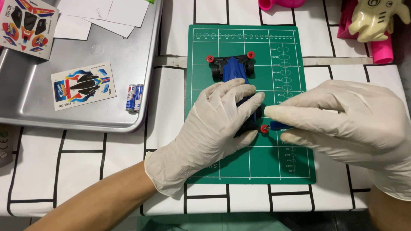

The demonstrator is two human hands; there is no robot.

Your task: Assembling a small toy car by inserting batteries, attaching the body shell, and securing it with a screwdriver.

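Two gloved hands on a blue toy car (234, 70); long axis up-down, nose away; left fingers (239, 96) clasping its body; right fingers (284, 115) pinching a blue tool (280, 125)

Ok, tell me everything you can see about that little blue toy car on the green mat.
The toy car has a blue plastic-looking body on a black chassis, with small red rollers at its corners. It lies lengthwise on the green cutting mat. The gloved left hand covers its near half; the gloved right hand holds a small blue tool at a near roller.
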